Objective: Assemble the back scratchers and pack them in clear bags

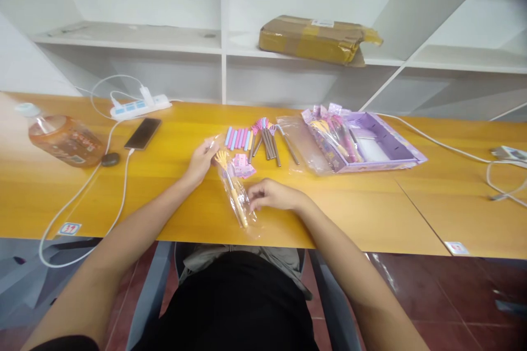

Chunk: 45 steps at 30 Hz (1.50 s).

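Observation:
A yellow back scratcher [234,192] with a small hand-shaped head lies inside a clear plastic bag [252,219] near the desk's front edge. My left hand [200,162] pinches the bag's top end, beside the scratcher's head. At the bag's right side is my right hand [269,195], its fingers curled against the film. Pink cards [244,165] lie just beyond the bag. Behind them, pink, blue and yellow handle tubes [239,139] form a row, next to a cluster of metal scratcher rods [269,145] with coloured hand heads.
To the right, a purple box [387,140] holds bagged scratchers, with empty plastic bags [302,145] beside it. A drink bottle [66,140], phone [143,134], power strip [140,107] and white cables occupy the left. A taped carton [310,38] sits on the shelf.

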Each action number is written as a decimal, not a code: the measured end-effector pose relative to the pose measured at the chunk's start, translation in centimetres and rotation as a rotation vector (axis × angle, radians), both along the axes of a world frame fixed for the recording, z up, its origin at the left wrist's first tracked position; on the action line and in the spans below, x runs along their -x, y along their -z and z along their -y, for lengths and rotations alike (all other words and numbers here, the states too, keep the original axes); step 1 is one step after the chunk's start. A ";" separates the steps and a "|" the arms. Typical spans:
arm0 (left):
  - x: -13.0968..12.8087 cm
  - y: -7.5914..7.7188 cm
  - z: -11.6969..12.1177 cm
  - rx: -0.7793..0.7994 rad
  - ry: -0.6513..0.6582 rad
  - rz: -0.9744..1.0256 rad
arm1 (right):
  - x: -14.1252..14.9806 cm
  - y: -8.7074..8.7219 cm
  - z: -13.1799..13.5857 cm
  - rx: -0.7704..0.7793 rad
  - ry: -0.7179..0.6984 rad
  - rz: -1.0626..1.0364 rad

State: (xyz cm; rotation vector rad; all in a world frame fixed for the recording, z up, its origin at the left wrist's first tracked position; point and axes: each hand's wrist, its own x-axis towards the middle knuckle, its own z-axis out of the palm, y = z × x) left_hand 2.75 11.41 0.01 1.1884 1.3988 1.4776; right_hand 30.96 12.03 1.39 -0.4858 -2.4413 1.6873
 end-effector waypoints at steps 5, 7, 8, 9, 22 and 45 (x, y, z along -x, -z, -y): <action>-1.8 -0.3 1.2 0.028 0.102 -0.014 | 0.0 1.0 -1.5 -0.554 0.359 -0.112; -2.4 -0.2 1.5 -0.002 0.138 -0.025 | -0.2 1.4 -1.9 -0.667 0.379 -0.125; -2.5 -0.1 1.6 -0.012 0.152 -0.028 | -0.3 1.5 -2.1 -0.692 0.372 -0.127; -2.6 0.0 1.6 -0.014 0.163 -0.029 | -0.4 1.7 -2.2 -0.705 0.365 -0.124; -2.8 0.8 1.8 0.009 0.211 -0.120 | -0.3 2.5 -3.0 -0.689 0.384 -0.102; -4.4 0.0 4.1 0.025 0.511 -0.294 | -0.5 2.0 -2.6 -0.742 0.568 -0.143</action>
